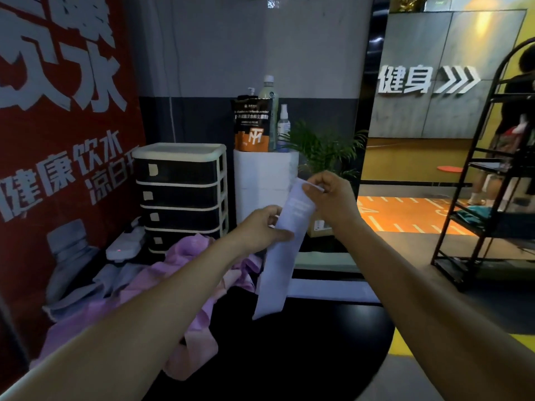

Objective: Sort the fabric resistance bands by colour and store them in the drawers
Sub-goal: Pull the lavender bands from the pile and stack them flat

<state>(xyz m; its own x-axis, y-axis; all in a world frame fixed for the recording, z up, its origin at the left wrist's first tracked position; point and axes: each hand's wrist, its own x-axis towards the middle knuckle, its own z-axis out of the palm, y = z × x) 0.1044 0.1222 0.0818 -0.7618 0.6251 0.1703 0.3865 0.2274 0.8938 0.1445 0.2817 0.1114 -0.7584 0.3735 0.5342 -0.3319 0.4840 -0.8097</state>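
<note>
**Up off the table: one pale band held in both our hands**

Right now we hold a pale lilac-white fabric band (282,247) in the air above the black table (304,357). Our right hand (333,198) pinches its top end between thumb and curled fingers, while our left hand (260,230) grips it a little lower, thumb across the front of the fabric. The two hands sit close together but do not touch. Below the left hand the band hangs down, slightly slanted, its lower end just over the table's far edge.

At the table's left side lies a heap of pink and purple bands (185,290), with some greyish ones (95,285) beyond it toward the far left corner (how many we cannot tell). Behind the heap stands the drawer unit (181,198), black drawers in a cream frame, all closed, each with a small pale label on its front. Just beside it on the right, a white pedestal (265,186) carries an orange-and-black pouch (252,125), a tall bottle (269,88) and a spray bottle (283,125). A white power strip (124,244) lies left of the drawers.
</note>
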